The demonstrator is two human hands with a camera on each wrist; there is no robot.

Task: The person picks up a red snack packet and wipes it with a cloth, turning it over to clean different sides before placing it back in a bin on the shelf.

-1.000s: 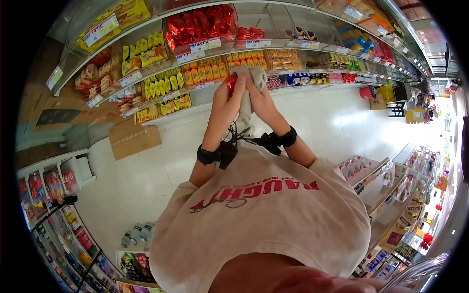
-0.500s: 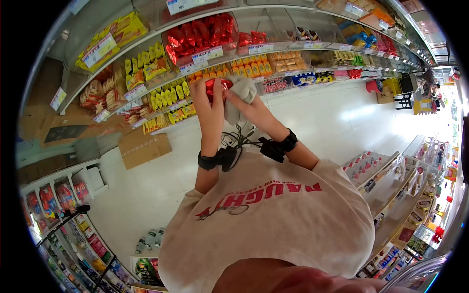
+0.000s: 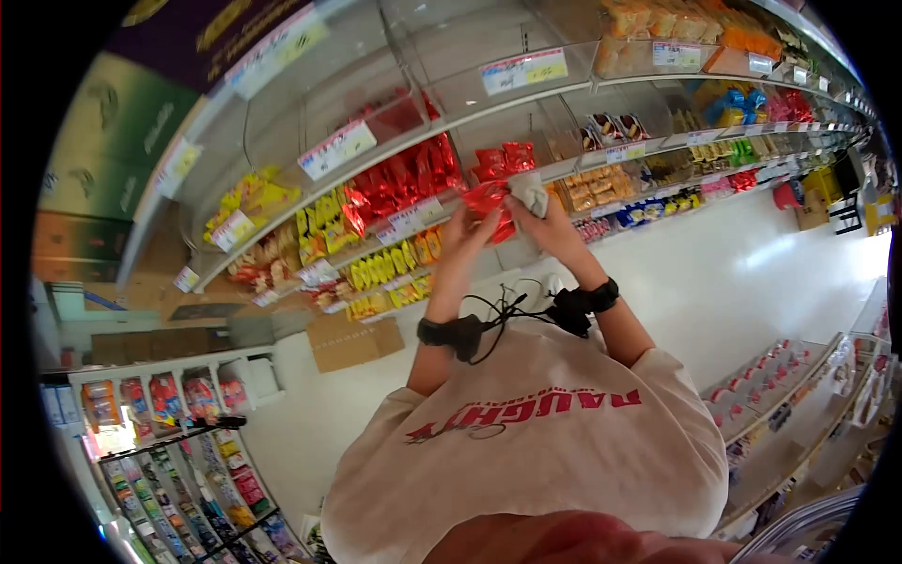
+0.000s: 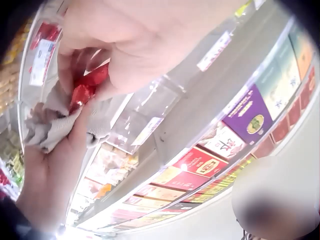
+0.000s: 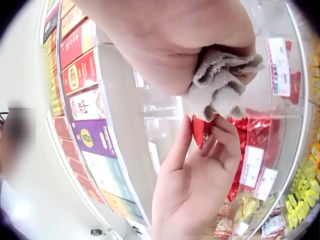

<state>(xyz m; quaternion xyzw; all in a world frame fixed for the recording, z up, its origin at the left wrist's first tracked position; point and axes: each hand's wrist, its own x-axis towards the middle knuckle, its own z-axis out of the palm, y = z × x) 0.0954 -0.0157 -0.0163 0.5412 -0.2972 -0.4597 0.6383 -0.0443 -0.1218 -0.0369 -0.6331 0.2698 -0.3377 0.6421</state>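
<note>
A shiny red packet [image 3: 487, 195] is pinched between the thumb and fingers of my left hand [image 3: 462, 240]; the left wrist view shows the red packet [image 4: 82, 94] too. My right hand [image 3: 556, 233] grips a crumpled grey cloth [image 3: 530, 192]. In the right wrist view the folded cloth [image 5: 220, 87] bunches out of my right fist, directly above the red packet [image 5: 201, 131], which my left hand [image 5: 192, 187] holds from below. Cloth and packet meet, and the cloth hides part of the packet.
Shelves with clear bins and price tags [image 3: 526, 71] curve around in front. Red packets [image 3: 404, 183] fill one bin close behind my hands, with yellow packets [image 3: 383, 268] below. A cardboard box [image 3: 355, 342] lies on the floor. Black cables [image 3: 512, 310] hang between my wrists.
The view has swung so that the shelves sit closer, and both hands have shifted right in the picture. The red packet shows more outside the fingers than before; the cloth is still held.
</note>
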